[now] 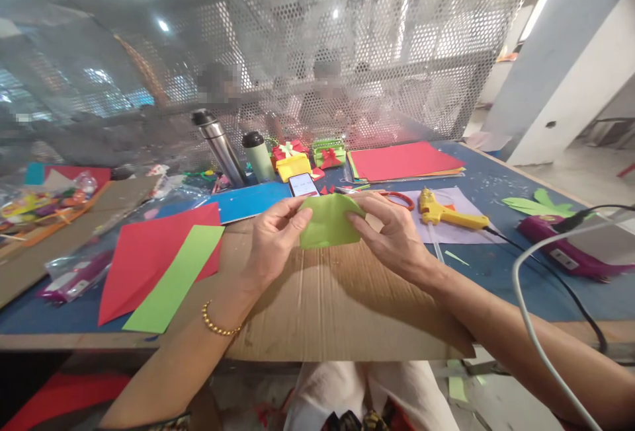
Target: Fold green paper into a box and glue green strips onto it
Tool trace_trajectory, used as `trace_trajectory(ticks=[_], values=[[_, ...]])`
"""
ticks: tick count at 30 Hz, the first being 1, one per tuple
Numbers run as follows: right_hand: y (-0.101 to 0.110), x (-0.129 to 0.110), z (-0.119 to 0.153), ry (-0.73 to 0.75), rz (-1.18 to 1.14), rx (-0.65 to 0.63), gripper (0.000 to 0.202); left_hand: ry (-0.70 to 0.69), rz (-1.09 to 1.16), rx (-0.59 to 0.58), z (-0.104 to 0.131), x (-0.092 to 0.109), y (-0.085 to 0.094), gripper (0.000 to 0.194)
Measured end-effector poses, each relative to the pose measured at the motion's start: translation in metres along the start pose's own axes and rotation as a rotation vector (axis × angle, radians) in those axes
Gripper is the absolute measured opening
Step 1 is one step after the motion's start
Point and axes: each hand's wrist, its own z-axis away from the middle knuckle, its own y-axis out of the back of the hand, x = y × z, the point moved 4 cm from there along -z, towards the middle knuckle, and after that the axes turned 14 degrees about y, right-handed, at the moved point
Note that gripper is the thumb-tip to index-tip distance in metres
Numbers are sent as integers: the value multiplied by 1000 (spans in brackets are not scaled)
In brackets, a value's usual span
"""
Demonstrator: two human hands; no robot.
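A piece of light green paper (pixel 331 223) is held up over the cardboard sheet (pixel 317 318), spread between both of my hands. My left hand (pixel 278 236) pinches its left edge between thumb and fingers. At the other edge, my right hand (pixel 391 233) grips the paper in the same way. To the left lie a red paper sheet (pixel 153 246) and, on top of it, a long green paper strip (pixel 173 279). A yellow glue gun (pixel 451 211) rests on a pale purple sheet (pixel 471 199) right of my right hand.
Behind my hands are a phone (pixel 303 185), small yellow and green paper boxes (pixel 294 166), a steel flask (pixel 218 143) and a green bottle (pixel 258 158). Red sheets (pixel 401 161) lie at the back right. A purple power strip (pixel 565 246) and a white cable (pixel 526 312) occupy the right.
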Motion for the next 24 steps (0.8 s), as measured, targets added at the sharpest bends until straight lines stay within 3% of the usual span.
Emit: trace_trajectory(ticks=[4, 9, 12, 15, 19, 24], values=[[4, 8, -1, 9, -9, -50, 13, -236, -302, -73, 8, 14, -3, 10], [7, 13, 4, 123, 89, -104, 22, -752, -742, -80, 29, 27, -17, 22], [5, 18, 9, 216, 243, -142, 22, -916, -930, -24, 33, 20, -22, 21], [-3, 24, 16, 237, 338, -242, 23, -892, -1006, -40, 28, 3, -23, 21], [-15, 24, 27, 231, 207, -468, 23, -758, -1078, -217, 25, -24, -27, 19], [-16, 24, 33, 126, 46, -654, 22, -685, -1143, -285, 30, -33, -28, 23]])
